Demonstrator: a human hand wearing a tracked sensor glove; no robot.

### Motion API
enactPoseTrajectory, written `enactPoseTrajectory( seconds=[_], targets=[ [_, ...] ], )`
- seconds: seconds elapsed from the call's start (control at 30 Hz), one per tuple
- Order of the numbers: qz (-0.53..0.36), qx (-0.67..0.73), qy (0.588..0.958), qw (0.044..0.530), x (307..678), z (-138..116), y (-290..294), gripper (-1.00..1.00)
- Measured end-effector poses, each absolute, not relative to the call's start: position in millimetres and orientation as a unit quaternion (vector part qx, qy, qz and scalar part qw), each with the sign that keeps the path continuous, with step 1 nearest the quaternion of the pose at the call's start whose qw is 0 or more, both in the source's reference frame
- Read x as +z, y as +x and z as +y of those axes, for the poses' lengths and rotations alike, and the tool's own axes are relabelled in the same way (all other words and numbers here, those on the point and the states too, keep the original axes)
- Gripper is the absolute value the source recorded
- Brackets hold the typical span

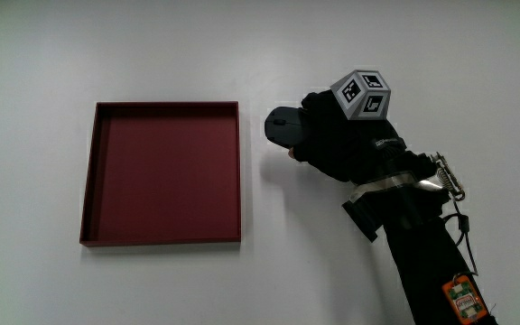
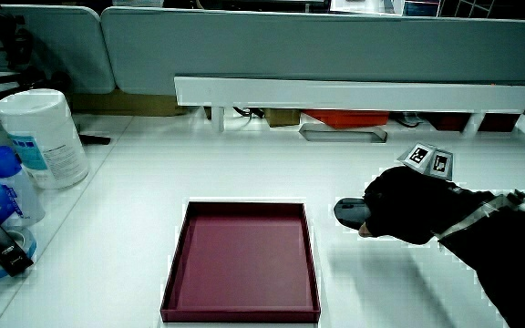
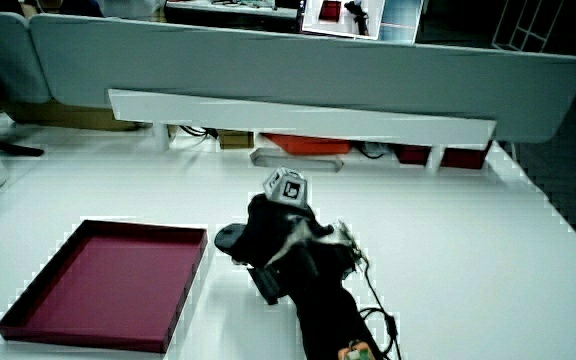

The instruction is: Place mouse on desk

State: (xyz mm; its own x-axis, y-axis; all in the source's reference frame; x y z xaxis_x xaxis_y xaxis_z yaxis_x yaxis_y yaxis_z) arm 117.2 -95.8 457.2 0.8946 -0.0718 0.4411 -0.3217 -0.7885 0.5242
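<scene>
A dark grey mouse (image 1: 281,125) lies on the white desk beside the dark red tray (image 1: 102,171), just outside the tray's wall. The gloved hand (image 1: 337,135) rests on the mouse, its fingers curled over the mouse's back end, with the patterned cube (image 1: 363,92) on top of the hand. In both side views the mouse (image 2: 347,211) (image 3: 229,238) shows sitting flat on the desk between the tray (image 2: 179,264) (image 3: 188,285) and the hand (image 2: 404,205) (image 3: 273,235). The forearm runs from the hand toward the person.
The tray holds nothing. A white wipes canister (image 2: 42,137), a blue-capped bottle (image 2: 12,182) and other small items stand at the table's edge in a side view. A low grey partition (image 2: 335,46) with a white shelf (image 2: 354,93) runs along the table.
</scene>
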Motion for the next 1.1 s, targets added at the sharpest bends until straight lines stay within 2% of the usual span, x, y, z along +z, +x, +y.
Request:
enactPoseTrajectory(
  seconds=[0.57,0.87,1.1],
  targets=[
    [-0.076,0.161,0.919,0.352,521,-87,120,0.00],
    [-0.073,0.155,0.921,0.350,524,-83,120,0.00],
    [-0.071,0.137,0.911,0.382,531,-79,119,-0.41]
  ],
)
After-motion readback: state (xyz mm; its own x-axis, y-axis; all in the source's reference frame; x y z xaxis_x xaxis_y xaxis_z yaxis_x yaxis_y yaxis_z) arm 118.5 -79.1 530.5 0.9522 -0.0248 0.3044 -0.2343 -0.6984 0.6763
